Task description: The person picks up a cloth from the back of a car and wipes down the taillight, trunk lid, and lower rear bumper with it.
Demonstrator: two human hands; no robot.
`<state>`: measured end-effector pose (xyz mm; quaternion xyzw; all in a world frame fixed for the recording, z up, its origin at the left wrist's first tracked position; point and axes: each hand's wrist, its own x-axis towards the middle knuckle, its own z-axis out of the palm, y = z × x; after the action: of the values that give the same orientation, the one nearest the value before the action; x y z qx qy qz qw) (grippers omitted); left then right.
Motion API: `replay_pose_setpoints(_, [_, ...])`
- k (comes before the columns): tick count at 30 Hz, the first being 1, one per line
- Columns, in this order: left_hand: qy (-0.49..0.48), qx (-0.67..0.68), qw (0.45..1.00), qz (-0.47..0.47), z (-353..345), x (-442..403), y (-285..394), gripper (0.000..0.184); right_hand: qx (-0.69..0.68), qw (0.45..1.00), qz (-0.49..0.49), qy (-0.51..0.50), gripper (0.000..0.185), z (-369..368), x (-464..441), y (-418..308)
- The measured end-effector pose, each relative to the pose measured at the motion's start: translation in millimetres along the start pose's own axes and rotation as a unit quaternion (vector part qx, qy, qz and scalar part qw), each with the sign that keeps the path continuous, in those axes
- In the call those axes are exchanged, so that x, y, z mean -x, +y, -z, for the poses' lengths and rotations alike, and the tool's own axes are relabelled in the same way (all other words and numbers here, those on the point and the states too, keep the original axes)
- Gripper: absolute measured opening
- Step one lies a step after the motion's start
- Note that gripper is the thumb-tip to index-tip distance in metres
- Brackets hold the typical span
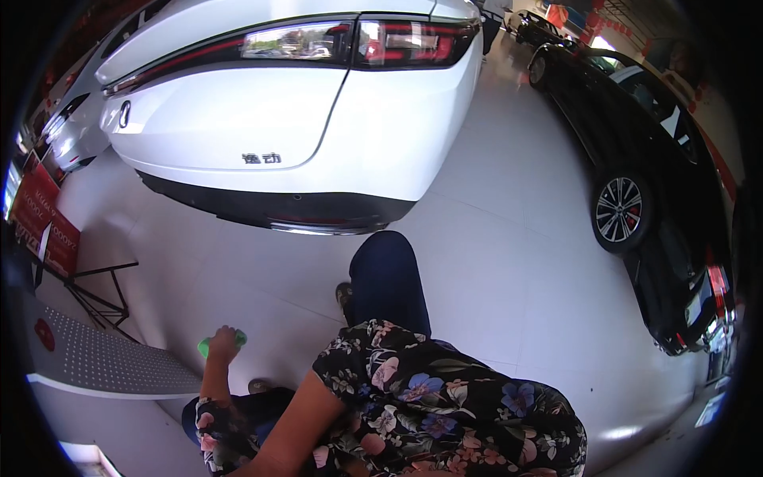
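My left hand (226, 342) is closed on a green cloth (204, 347), which sticks out on both sides of the fingers. It hangs low over the floor, near the grey perforated panel at the left. My right forearm runs down to the bottom edge, and my right hand is out of view. In front of me is the rear of a white car (230, 111), with its tail light and black lower bumper, apart from both arms.
A black car (668, 183) stands at the right. The grey perforated panel (119, 358) curves at the lower left, beside a black metal stand (119, 294) and red signs (48, 215). A silver car (79, 123) is at the upper left. Someone's legs (491, 32) show at the top.
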<state>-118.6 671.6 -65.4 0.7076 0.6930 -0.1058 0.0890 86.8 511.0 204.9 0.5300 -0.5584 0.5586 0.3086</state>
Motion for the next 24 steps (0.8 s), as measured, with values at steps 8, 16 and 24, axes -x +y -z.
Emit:
replay_pose_setpoints(8, [-0.070,-0.094,0.993,-0.008,-61.1,34.8,-14.4,0.017,-0.006,0.997,-0.054,0.046,0.043,4.8,27.5,31.0])
replay_pose_setpoints(16, [-0.087,-0.036,0.996,0.005,-70.8,48.7,3.3,0.018,0.060,0.983,-0.164,-0.050,0.026,-10.2,0.7,0.5])
replay_pose_setpoints(24, [-0.136,-0.010,0.988,0.070,-107.1,45.1,-3.4,0.022,0.167,0.973,-0.150,0.047,0.032,-7.2,11.3,-11.7])
